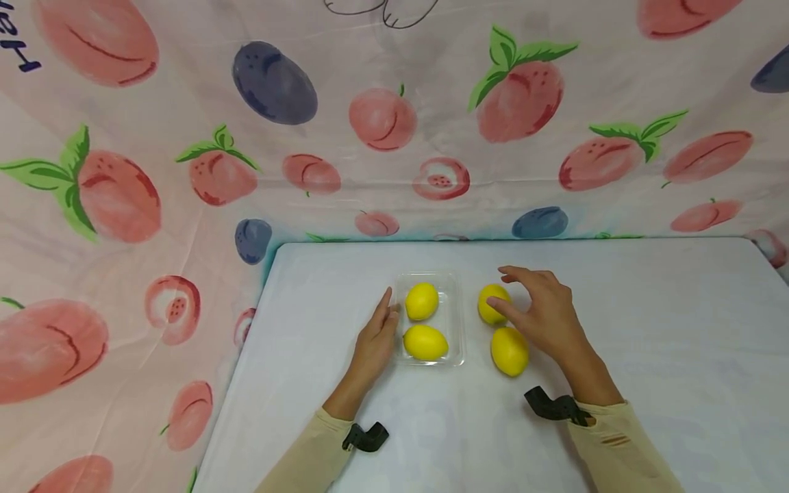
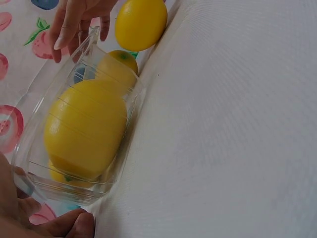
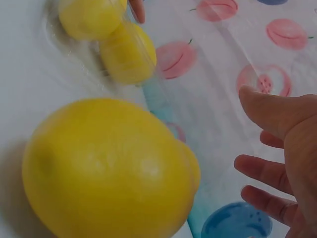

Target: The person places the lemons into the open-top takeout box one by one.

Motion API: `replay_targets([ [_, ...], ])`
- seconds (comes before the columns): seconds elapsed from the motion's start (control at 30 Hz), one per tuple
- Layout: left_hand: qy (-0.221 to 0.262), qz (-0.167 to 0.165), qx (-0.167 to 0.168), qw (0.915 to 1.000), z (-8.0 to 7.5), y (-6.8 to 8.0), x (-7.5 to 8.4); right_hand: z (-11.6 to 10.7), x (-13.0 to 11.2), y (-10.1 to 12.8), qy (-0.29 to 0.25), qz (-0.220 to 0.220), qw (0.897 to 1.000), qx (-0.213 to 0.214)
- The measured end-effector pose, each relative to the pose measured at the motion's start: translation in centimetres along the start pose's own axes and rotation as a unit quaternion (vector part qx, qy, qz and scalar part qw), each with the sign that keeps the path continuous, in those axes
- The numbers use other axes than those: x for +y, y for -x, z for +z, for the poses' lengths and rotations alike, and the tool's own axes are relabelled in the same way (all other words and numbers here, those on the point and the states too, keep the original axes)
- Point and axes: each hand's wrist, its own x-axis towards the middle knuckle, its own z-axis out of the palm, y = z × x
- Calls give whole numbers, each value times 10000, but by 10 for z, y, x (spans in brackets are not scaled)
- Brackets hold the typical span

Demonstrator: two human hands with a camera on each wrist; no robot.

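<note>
A clear plastic container [image 1: 457, 322] lies on the table, with one yellow lemon [image 1: 422, 301] at its far end and another lemon [image 1: 425, 342] at its near end. My left hand [image 1: 374, 342] rests along the container's left side with the fingers extended. To the right of the container, a far lemon [image 1: 488, 294] and a near lemon [image 1: 509, 351] lie on the table. Over the far one hovers my right hand [image 1: 545, 311], thumb and fingers spread apart. In the right wrist view that hand's thumb [image 3: 267, 109] and fingers hold nothing.
A white-covered table [image 1: 666, 342] carries everything. Behind it and to the left hangs a fruit-printed cloth [image 1: 382, 61]. Each wrist wears a black strap mount, one at the left cuff [image 1: 368, 438] and one at the right cuff [image 1: 551, 405].
</note>
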Motion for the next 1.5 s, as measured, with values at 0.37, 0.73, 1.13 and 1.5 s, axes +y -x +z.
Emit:
replay_targets([
  [0.37,71,-29,-27,10000,1,0,-1,2,20,-3,-11,640,9908,-1191],
  [0.73,41,-52,9,10000,1,-1,0,10,31,-7,-21,427,9911,-1262],
  [1.13,-22,-74,61,10000,2,-3,4,15,37,-13,-47,771,9839,-1609],
  [1.5,-6,-68,53,10000,2,-2,6,19,39,-20,20,757,9824,-1710],
])
